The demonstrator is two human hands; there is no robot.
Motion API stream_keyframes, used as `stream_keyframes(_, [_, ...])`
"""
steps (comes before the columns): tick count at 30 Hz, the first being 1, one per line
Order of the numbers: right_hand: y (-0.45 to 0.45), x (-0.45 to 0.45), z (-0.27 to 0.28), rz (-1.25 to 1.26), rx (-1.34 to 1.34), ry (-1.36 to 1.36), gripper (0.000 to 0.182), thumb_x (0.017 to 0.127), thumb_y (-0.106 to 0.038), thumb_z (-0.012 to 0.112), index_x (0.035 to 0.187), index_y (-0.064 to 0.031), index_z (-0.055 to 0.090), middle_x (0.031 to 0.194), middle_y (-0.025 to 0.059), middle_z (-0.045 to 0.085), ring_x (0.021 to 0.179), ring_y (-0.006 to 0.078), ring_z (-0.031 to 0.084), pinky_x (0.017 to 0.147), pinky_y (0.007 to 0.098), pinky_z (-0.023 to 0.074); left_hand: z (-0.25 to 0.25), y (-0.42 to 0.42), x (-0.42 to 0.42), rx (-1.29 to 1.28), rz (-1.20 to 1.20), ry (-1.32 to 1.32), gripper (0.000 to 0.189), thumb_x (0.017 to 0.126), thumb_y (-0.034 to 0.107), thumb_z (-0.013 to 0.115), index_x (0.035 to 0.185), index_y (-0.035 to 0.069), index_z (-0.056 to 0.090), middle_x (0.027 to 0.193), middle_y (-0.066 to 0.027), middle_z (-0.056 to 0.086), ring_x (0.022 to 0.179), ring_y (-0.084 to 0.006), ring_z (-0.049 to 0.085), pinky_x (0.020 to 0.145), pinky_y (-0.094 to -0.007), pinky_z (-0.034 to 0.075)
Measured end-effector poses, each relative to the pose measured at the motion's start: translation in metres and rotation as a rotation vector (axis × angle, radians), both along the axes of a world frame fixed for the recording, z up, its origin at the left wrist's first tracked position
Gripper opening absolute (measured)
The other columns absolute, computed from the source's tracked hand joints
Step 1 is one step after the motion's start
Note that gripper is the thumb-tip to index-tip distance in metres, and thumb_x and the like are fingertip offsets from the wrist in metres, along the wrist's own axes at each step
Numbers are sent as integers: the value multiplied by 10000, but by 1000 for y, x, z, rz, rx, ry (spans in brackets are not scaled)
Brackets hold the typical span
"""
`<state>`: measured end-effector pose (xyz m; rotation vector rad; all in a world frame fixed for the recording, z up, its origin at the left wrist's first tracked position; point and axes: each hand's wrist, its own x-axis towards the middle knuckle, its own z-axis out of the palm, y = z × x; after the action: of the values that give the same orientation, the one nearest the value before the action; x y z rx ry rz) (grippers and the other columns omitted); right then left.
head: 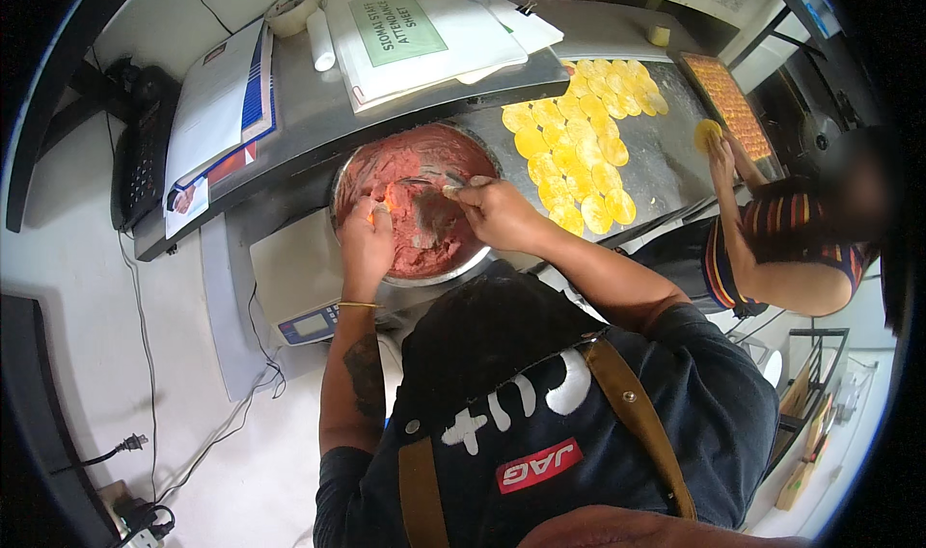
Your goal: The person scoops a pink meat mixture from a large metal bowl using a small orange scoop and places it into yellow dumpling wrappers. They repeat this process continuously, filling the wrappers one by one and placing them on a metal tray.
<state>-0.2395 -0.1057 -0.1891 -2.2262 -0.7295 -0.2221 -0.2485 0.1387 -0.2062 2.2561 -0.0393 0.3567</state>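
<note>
A round metal bowl (pixel 483 260) of pink ground-meat mixture (pixel 427 255) sits in front of me, partly under the raised shelf. Over its left side, my left hand (pixel 367 237) pinches a small orange-yellow wrapper (pixel 389 199), mostly hidden by the fingers. My right hand (pixel 503 211), over the bowl's right side, grips a thin metal utensil (pixel 414 181) whose tip reaches the wrapper; its exact kind is unclear. To the right, several round yellow dough wrappers (pixel 579 175) lie in rows on the dark worktop (pixel 662 168).
A shelf (pixel 289 125) carrying folders (pixel 423 38) and tape (pixel 291 11) overhangs the bowl's far side. A digital scale (pixel 304 280) stands left of the bowl. At right, a co-worker's hand (pixel 720 159) holds a yellow wrapper beside a filled tray (pixel 727 106). Cords (pixel 148 345) hang at left.
</note>
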Motion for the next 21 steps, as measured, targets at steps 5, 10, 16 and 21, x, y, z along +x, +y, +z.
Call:
stream_keyframes(5, [6,-2,-2,-14,-41,36,370,806,-24,597,1144,-52,742,883,243,697,827,426,680,771,497,544,9,-3,-7,11,-50,21,208,981,203,547,984,9,623,926,-257,682,882,-458,658,780,-505,510])
stream_keyframes(10, [11,2,24,-54,-398,127,349,811,-116,609,1123,-141,763,901,207,719,848,398,699,777,488,559,21,-5,-18,75,-94,94,197,988,195,536,966,14,609,911,-260,673,862,-463,654,764,-509,506])
stream_keyframes(16, [-8,-9,-7,-112,83,387,283,880,-101,600,1103,-108,773,1010,164,750,932,293,719,846,373,562,9,-7,-9,9,-143,112,191,987,190,538,976,10,601,902,-263,663,850,-468,641,751,-518,497])
stream_keyframes(21, [-56,-29,-18,-183,483,621,277,950,-18,568,1171,-23,735,958,32,745,865,104,650,794,274,526,-13,-11,-2,152,-212,50,190,992,177,524,993,5,606,918,-255,661,867,-457,645,749,-518,497])
